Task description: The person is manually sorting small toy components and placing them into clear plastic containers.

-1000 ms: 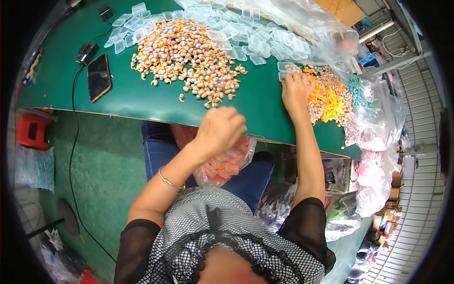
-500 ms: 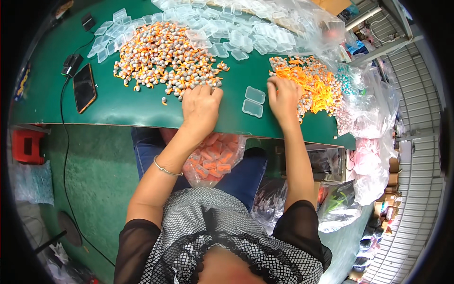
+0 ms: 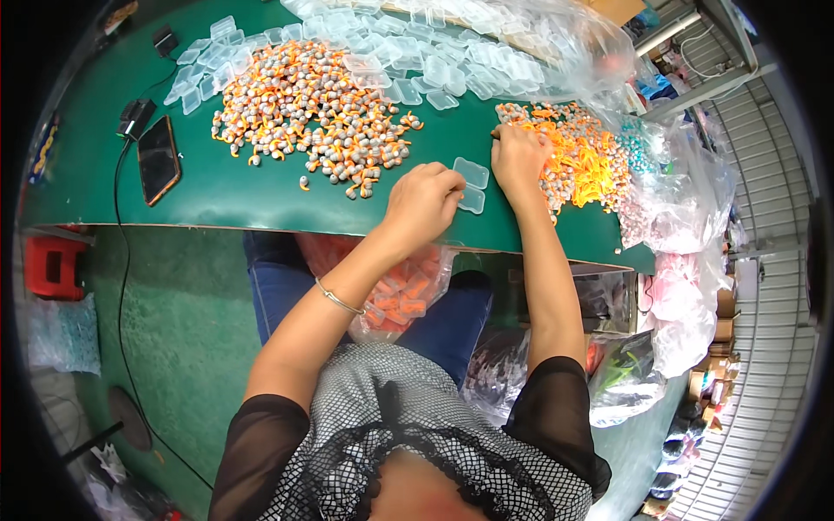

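My left hand [image 3: 423, 205] hovers over the near part of an open clear plastic case [image 3: 471, 173], fingers curled together; whatever they hold is hidden. The case lies unfolded on the green table, its two halves front and back. My right hand [image 3: 519, 160] is at the left edge of a mixed pile of small orange and grey pieces [image 3: 586, 165], its fingers bent inward, and their contents cannot be made out. Left of the case is a big heap of small grey ridged pieces with orange tails [image 3: 304, 108].
Many clear plastic cases [image 3: 408, 56] lie along the back beside a clear plastic bag [image 3: 565, 48]. A phone [image 3: 160, 161] and a black cable [image 3: 117, 200] are at the left. A bag of orange-filled cases [image 3: 400, 291] rests between my legs. Plastic bags [image 3: 686, 217] crowd the right.
My left hand has moved right, from the near edge of the grey-and-orange heap to the clear case. My right hand has shifted slightly away from me along its pile.
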Demonstrator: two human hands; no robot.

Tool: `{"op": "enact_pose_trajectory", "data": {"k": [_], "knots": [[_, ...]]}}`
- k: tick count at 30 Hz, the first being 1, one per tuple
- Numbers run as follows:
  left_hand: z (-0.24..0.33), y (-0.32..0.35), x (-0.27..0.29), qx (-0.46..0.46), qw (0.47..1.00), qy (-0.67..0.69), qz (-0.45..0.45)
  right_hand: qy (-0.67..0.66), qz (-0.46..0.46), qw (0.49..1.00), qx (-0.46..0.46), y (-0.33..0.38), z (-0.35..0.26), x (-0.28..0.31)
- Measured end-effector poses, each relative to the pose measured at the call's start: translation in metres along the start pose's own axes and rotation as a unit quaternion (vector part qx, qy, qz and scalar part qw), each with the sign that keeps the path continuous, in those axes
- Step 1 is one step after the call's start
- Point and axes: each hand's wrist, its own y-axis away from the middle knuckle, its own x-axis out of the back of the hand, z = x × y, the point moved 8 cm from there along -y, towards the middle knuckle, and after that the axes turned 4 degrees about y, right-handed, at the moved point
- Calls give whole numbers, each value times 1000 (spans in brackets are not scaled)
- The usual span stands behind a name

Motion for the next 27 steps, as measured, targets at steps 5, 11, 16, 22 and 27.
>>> {"op": "enact_pose_trajectory", "data": {"k": [5, 11, 16, 22, 27], "knots": [[-1, 2, -6, 6, 1000, 3, 2, -41, -23, 998, -36, -4, 6, -5], [-1, 4, -7, 16, 1000, -10, 16, -46, -20, 998, -29, -8, 2, -14], [0, 6, -9, -3, 999, -27, 32, -148, -7, 986, -81, -2, 2, 12], [2, 10, -8, -22, 997, -47, 51, -357, -157, 907, -160, 45, -19, 57], [4, 8, -12, -22, 998, -63, 15, -299, -125, 939, -110, 61, -33, 70]]}}
